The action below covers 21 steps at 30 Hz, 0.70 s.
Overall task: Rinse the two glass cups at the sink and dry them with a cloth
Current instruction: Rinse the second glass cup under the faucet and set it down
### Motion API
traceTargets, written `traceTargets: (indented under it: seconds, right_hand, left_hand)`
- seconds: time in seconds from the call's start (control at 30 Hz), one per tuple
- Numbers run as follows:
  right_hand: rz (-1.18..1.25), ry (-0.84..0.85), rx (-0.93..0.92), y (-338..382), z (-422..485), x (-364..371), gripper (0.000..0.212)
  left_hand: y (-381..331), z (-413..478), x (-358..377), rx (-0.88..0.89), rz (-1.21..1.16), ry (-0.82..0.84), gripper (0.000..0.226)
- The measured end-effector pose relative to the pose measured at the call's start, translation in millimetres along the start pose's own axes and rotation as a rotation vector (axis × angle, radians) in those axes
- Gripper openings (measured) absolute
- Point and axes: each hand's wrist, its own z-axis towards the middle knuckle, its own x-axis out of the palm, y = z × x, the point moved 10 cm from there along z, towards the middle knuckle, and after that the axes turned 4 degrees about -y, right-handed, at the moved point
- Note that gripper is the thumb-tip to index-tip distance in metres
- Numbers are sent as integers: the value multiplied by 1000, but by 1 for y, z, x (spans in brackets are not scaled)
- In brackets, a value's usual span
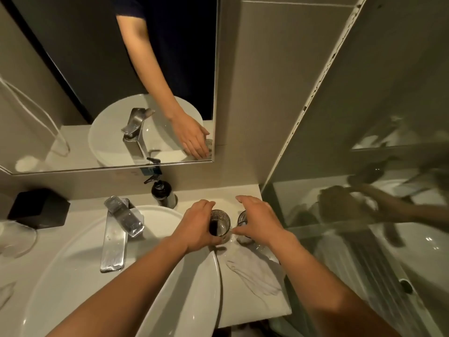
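Left hand (198,227) fingers wrapped around glass cup (220,222) on tabletop right of sink (73,263) | right hand (257,221) fingers spread, closing over second cup (243,218), likely to lift both.

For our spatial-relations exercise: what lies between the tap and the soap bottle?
In the head view, only bare counter separates the tap from the soap bottle; nothing stands between them.

Two glass cups: one (220,223) in the left hand (196,227), one (243,218) under the right hand (257,220). One cloth (252,271) lies beneath the right forearm. One faucet (121,222) and one soap bottle (161,193) stand left of the hands.
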Motion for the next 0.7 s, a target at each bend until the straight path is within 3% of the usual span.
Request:
traceTargets:
  seconds: [0.1, 0.3, 0.47, 0.7]
  right_hand:
    - [-10, -35, 115, -31, -17, -24, 100]
    - [-133, 127, 210, -55, -25, -1, 89]
    - [-67, -2, 220, -60, -32, 3, 65]
    - [-133, -132, 186, -28, -77, -61, 64]
  left_hand:
    - [-37, 7, 1, 107, 38, 19, 108]
    - [-75, 25, 32, 112, 147, 80, 86]
    - [-78, 30, 43, 108, 95, 44, 79]
    - [-109, -15, -13, 208, -163, -83, 81]
